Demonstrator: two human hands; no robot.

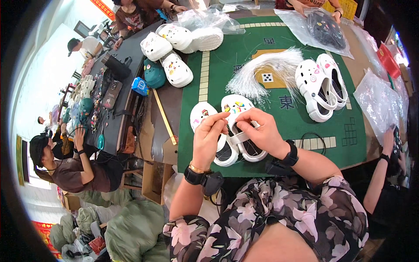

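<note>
Both my hands are raised over a pair of white clogs with colourful charms, one clog (pixel 202 110) on the left and its mate (pixel 235 103) on the right. My left hand (pixel 209 135) is closed in a pinch above the left clog. My right hand (pixel 262 129) pinches thumb against forefinger over the right clog, close to the left fingertips. Whatever sits between the fingers is too fine to make out. Beyond them lies a fanned bundle of thin white strands (pixel 262 72). Another white pair of clogs (pixel 315 89) stands to the right, with charms on top.
White clogs (pixel 176 70) and a teal clog (pixel 154 74) are heaped at the far left of the green mat (pixel 192 153). A blue packet (pixel 140 86) and wooden stick (pixel 164 115) lie nearby. Clear plastic bags (pixel 377 98) line the right edge. Several co-workers sit around.
</note>
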